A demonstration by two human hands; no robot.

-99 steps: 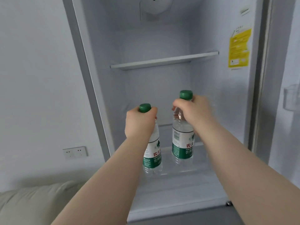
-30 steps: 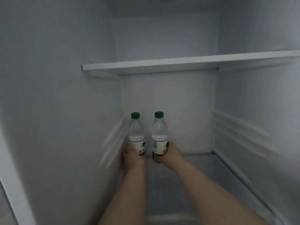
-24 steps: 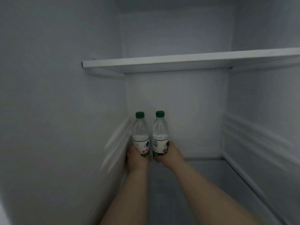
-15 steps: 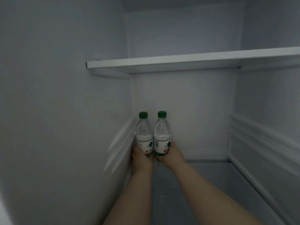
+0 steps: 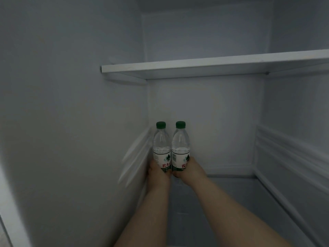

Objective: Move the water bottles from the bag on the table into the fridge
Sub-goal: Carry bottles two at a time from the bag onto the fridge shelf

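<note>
Two bare forearms, sleeveless, with no rings or watch visible.

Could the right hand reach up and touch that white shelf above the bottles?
Probably yes. The white shelf sits above open space, nothing hanging between. But the right hand is wrapped around its bottle, so it would have to let go first.

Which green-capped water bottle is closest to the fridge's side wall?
The left clear plastic green-capped bottle, held by the left hand. It stands nearest the left wall; its twin stands farther right.
</note>
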